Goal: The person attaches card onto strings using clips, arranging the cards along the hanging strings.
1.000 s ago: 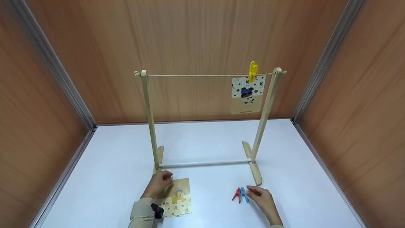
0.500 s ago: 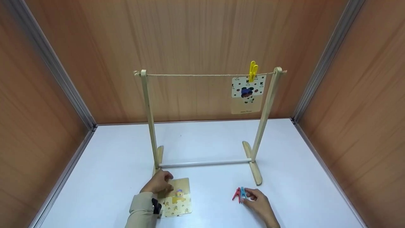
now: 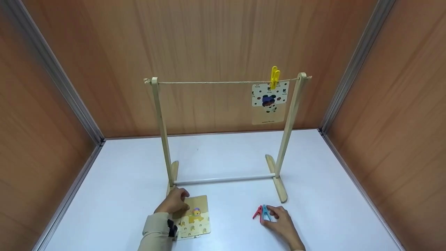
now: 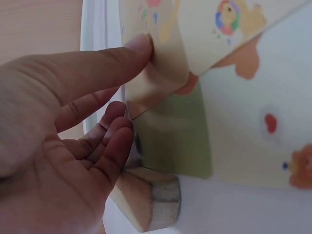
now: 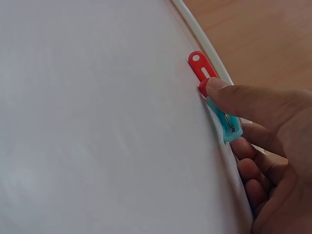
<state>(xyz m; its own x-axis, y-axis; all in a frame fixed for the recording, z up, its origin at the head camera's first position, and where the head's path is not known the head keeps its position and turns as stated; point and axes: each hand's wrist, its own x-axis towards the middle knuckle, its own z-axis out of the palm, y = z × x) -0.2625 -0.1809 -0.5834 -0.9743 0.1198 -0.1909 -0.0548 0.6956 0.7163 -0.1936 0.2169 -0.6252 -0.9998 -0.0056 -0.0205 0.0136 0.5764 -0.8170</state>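
Just in front of the wooden rack [image 3: 288,132], by the foot of its left post, the left hand [image 3: 174,201] pinches the upper left edge of a tan card [image 3: 195,215] with a yellow animal on it, its thumb on the face; this card tops a small stack. In front of the rack's right foot and a little inward, the right hand [image 3: 284,222] holds a blue clothespin [image 3: 266,211] between thumb and finger, and a red clothespin [image 3: 258,212] lies against its inner side. At the top of the rack a thin string [image 3: 212,82] runs between the posts; near the right post a yellow clothespin [image 3: 274,77] clips another card [image 3: 267,115], white and dotted above, tan below. The rack stands on a white table [image 3: 219,155], with a wood-grain panel [image 3: 216,45] behind it
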